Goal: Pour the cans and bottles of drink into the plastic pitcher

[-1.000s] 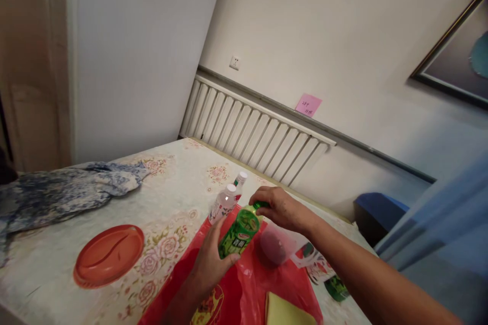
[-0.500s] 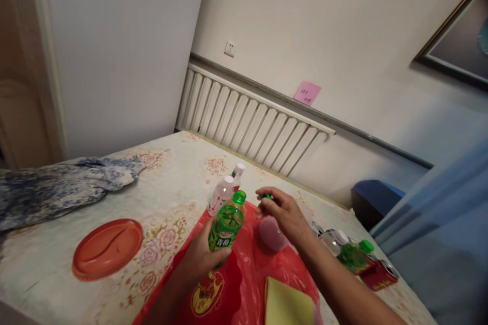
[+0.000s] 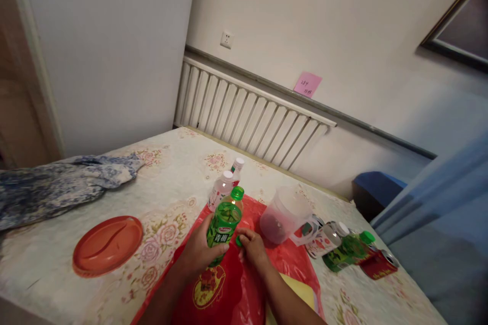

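My left hand [image 3: 199,247] is wrapped round a green drink bottle [image 3: 225,227], held a little tilted over the red plastic bag [image 3: 247,289]. The bottle's mouth looks uncapped. Right beside it, my right hand [image 3: 253,250] pinches a small green bottle cap [image 3: 239,240] between thumb and fingers. Just beyond my right hand stands a translucent plastic pitcher [image 3: 287,213] with pinkish contents and a handle on its right. Two clear bottles with white caps, the nearer bottle [image 3: 220,192] and the farther bottle [image 3: 237,172], stand behind the green one. My right forearm partly covers a yellow cloth [image 3: 301,292].
An orange-red oval lid or plate [image 3: 109,245] lies at left on the floral tablecloth [image 3: 168,203]. Crumpled patterned fabric [image 3: 72,185] is behind it. At right lie a capped green bottle [image 3: 343,253], a white-capped bottle [image 3: 327,239] and a red can [image 3: 378,265]. A radiator [image 3: 244,111] lines the wall.
My right hand has moved down and left with the green cap, from in front of the pitcher to beside the bottle. The pitcher and the things at right show more fully.
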The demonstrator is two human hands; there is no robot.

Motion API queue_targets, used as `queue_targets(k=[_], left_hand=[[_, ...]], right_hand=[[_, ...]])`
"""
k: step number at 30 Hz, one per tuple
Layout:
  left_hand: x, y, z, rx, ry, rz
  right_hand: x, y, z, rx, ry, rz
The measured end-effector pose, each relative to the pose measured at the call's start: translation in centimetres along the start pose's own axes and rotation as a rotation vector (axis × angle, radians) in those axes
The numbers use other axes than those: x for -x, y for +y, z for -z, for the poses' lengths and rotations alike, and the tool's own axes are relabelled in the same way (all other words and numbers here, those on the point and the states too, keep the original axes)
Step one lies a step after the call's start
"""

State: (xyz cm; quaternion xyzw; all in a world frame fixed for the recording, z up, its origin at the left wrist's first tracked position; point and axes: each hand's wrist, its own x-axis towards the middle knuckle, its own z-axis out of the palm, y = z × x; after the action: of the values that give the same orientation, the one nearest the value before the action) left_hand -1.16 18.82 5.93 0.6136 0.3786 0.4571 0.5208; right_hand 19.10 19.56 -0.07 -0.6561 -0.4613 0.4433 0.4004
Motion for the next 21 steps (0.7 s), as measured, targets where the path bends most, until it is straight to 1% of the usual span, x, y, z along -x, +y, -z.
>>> queue_targets(k=[3,5,7,9,11,13,15,16,17,18,19,21], left_hand=[[0.0,-0.1,0.0,-0.001,-0.010,-0.007],[0.1,0.0,0.0,0.004,-0.011,0.000],[0.2,0.1,-0.1,0.032,-0.026,0.010],[0.3,0.1,-0.1,0.072,-0.039,0.012],[0.3,-0.2,-0.2,0.096,-0.042,0.001],[0.3,-0.5,-0.2,0.091,-0.031,-0.014],[0.3,-1.0,-0.2,0.085,-0.024,-0.023],[0.3,-1.2,-0.2,0.085,-0.020,-0.026],[0.3,-1.4,-0.2,0.088,-0.019,-0.030],[0.2,-1.6,-0.1,0.096,-0.019,-0.033],[0.2,-1.9,-0.1,0.107,-0.020,-0.036],[0.2,-2.2,0.0,0.133,-0.026,-0.037]], right_hand=[[0.6,0.4,0.4,0.010,0.070,0.033],[1.7,0.6,1.5,0.020,0.123,0.063],[3.2,0.9,3.3,0.030,0.170,0.092],[4.8,1.3,5.9,0.048,0.248,0.134],[6.2,1.7,9.0,0.084,0.413,0.199],[7.1,1.8,12.3,0.133,0.649,0.226],[7.4,1.4,15.2,0.179,0.903,0.217],[7.4,0.9,16.3,0.185,0.976,0.229],[7.2,0.4,17.1,0.176,1.001,0.242],[6.9,-0.2,17.7,0.145,0.980,0.251],[6.6,-0.8,18.0,0.104,0.922,0.261],[5.9,-1.7,18.1,0.038,0.744,0.272]])
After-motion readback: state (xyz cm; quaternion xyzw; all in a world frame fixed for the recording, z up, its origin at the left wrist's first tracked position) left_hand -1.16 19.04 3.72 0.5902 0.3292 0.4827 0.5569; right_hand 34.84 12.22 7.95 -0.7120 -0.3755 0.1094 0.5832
